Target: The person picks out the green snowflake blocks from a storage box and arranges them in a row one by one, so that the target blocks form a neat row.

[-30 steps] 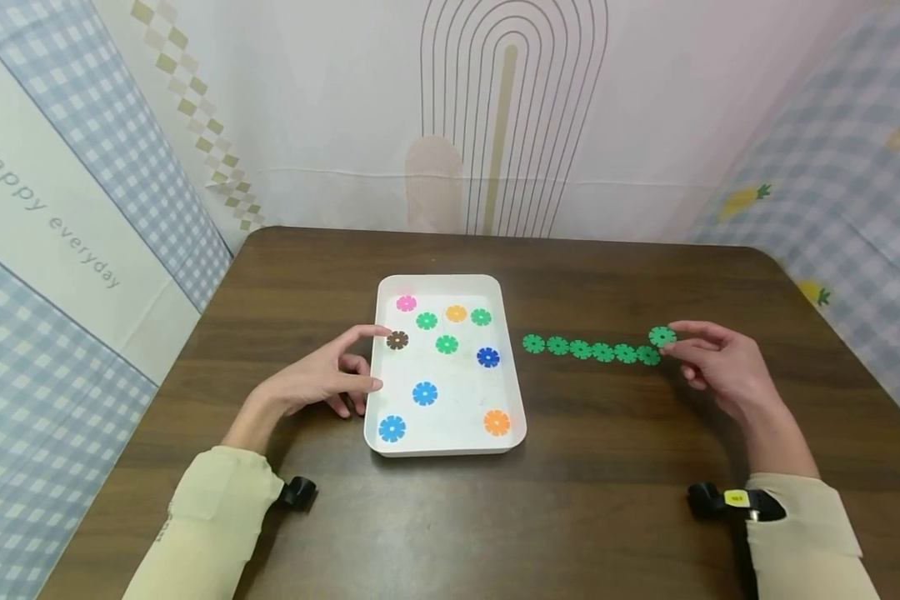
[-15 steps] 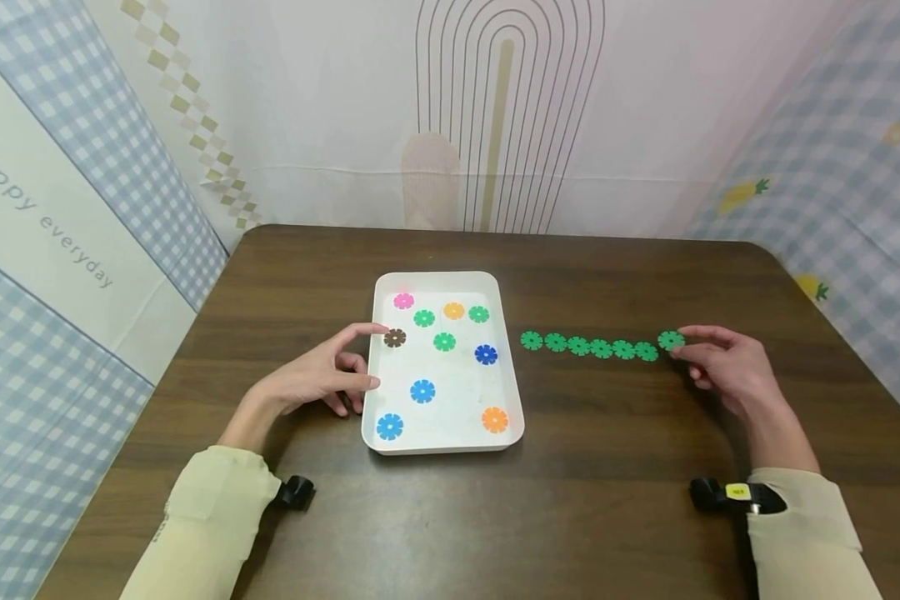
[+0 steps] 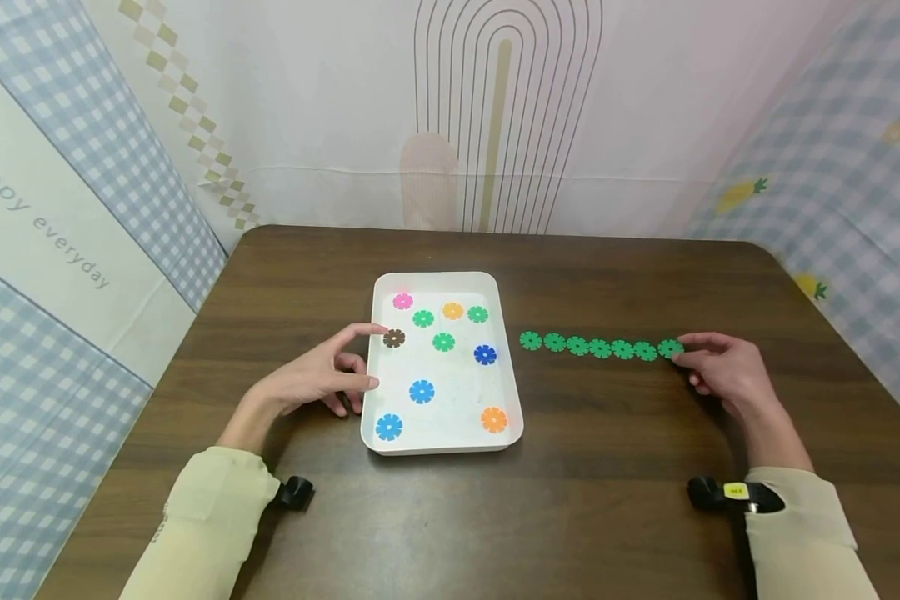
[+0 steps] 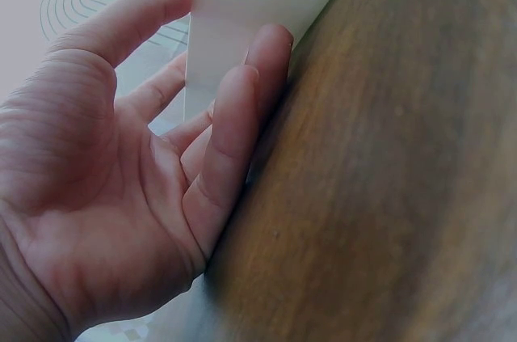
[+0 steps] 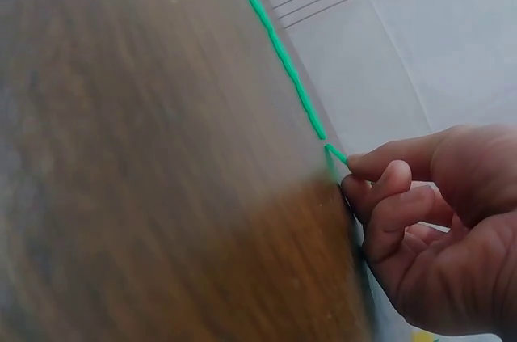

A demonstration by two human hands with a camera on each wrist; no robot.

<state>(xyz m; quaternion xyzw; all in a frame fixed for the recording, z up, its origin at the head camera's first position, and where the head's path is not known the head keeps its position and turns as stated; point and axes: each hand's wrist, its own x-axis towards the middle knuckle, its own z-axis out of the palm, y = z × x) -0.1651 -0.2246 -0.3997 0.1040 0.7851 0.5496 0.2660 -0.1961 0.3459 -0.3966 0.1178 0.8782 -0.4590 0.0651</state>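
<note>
At the right end of a row of green flower-shaped discs (image 3: 599, 349), my right hand (image 3: 726, 367) pinches one more green notched disc (image 3: 670, 348) between thumb and index finger. In the right wrist view this disc (image 5: 337, 154) tilts up from the tabletop, its low edge right by the end of the row. My left hand (image 3: 318, 375) holds the left side of a white tray (image 3: 444, 447), thumb and index fingertip over its rim and the other fingers curled against the outer wall. In the left wrist view those fingers lie along the tray wall (image 4: 242, 10).
Inside the tray lie loose discs: a pink one (image 3: 402, 301), a brown one (image 3: 393, 338), a dark blue one (image 3: 485, 355), and several green, light blue and orange ones. The brown wooden table (image 3: 600, 517) ends at a patterned cloth backdrop (image 3: 330, 125).
My right hand first held the green disc above the row's last piece, then moved it right and lowered it beside the row's end. The left hand keeps its hold on the tray.
</note>
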